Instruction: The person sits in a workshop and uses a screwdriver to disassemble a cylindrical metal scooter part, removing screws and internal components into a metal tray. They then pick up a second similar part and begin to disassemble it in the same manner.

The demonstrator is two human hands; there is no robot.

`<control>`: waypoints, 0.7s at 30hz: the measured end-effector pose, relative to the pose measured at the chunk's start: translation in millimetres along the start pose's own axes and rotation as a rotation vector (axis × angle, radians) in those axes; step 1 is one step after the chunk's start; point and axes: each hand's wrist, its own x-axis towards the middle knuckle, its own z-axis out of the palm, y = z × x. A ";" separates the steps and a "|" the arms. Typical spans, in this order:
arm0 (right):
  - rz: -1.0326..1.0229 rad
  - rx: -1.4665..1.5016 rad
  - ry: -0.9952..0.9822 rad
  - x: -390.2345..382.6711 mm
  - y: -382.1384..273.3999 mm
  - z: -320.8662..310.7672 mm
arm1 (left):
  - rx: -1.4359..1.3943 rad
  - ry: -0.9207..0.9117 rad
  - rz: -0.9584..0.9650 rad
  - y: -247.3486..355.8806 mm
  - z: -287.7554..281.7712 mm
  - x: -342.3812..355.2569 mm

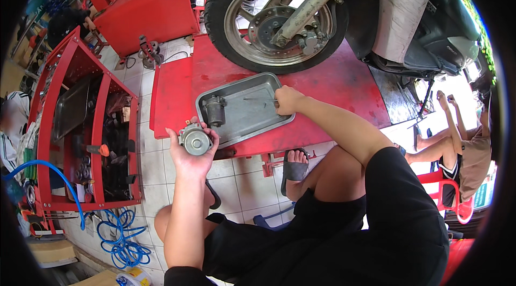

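Note:
My left hand (191, 153) holds a round silver metal part (195, 142), palm up, left of the steel tray's lower corner. The tray (247, 123) lies on a red lift platform (322, 100) and contains a dark grey cylindrical metal part (215, 110) at its left. My right hand (287, 100) is at the tray's right end, fingers curled over thin metal pieces (258, 99), perhaps rods or long bolts; whether it grips them is unclear.
A scooter's front wheel (274, 25) stands behind the tray. A red tool cart (97, 168) is left, above coiled blue hose (121, 240). Red equipment (145, 20) stands behind. One person (467, 162) sits at right; others (16, 125) are at the left edge.

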 end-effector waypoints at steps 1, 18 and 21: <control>-0.011 -0.051 -0.032 -2.6 -3.1 -2.1 | -0.012 -0.023 0.005 1.3 -2.4 0.4; -0.062 -0.307 0.007 1.0 -11.1 12.5 | 0.311 -0.144 0.018 -1.7 -19.8 5.0; -0.027 -0.278 -0.010 -5.5 -14.0 12.4 | 0.370 -0.128 -0.005 -10.9 -18.3 10.2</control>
